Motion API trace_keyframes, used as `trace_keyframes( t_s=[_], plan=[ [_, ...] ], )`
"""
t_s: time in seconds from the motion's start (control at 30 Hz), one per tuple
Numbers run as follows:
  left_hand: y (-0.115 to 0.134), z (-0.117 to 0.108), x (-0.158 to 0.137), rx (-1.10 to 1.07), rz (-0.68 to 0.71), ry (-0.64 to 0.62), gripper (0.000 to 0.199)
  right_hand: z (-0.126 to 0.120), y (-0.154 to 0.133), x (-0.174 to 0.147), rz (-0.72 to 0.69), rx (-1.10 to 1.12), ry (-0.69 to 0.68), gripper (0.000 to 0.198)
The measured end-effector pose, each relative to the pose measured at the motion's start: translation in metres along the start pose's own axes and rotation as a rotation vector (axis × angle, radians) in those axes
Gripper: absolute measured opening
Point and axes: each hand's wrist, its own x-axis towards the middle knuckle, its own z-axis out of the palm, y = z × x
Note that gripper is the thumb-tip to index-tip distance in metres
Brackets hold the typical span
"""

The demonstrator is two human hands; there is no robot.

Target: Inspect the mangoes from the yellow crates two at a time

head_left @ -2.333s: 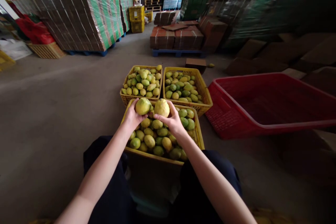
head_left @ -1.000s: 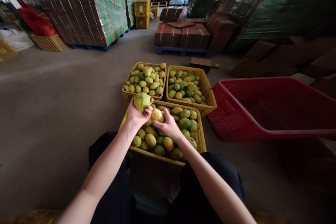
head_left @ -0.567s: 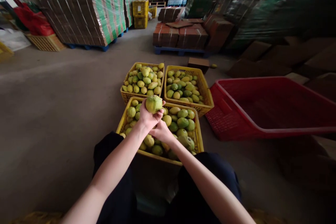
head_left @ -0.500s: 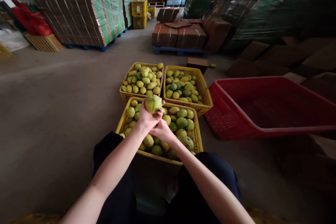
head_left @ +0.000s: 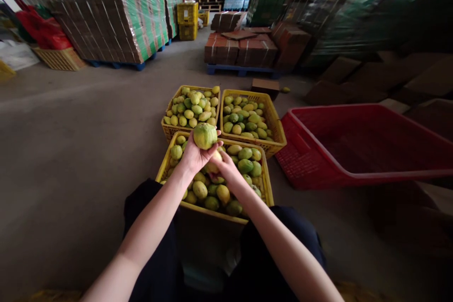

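A big, ribbed, green-yellow lemon (head_left: 205, 136) rests in my left hand (head_left: 193, 156), palm up, its fingers curled around the fruit's lower side. Just below and to the right, my right hand (head_left: 226, 168) is closed around a paler yellow lemon (head_left: 211, 168), partly covered by my fingers. The two hands are close together, near touching. Both are over the front yellow crate (head_left: 268, 184), which holds many green and yellow lemons (head_left: 200, 189).
Behind stand two more yellow crates of lemons, a left one (head_left: 166, 125) and a right one (head_left: 279, 130). A large red crate (head_left: 311, 170) lies to the right. Farther back are a small cardboard box (head_left: 265, 87), flat cardboard bundles (head_left: 240, 49) on a blue pallet, and wrapped stacks (head_left: 141, 14).
My left hand has shifted slightly left and up with the big lemon. My right hand, beneath it before, now has a paler lemon in its grip.
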Motion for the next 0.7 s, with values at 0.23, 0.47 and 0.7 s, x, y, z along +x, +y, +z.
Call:
trace_keyframes(
  t_s=[0.23,0.47,0.7],
  plan=[
    [0.017,-0.002,-0.007,-0.001,0.067,0.023,0.045,-0.014,-0.027,-0.003,-0.110,0.220,0.249,0.036],
    [0.030,-0.014,-0.008,0.057,0.181,0.107,0.041,-0.011,-0.023,-0.007,-0.315,0.178,0.253,0.044],
    [0.028,-0.025,0.000,-0.009,0.025,0.106,0.047,-0.014,-0.018,-0.006,-0.427,0.259,0.167,0.029]
  ],
)
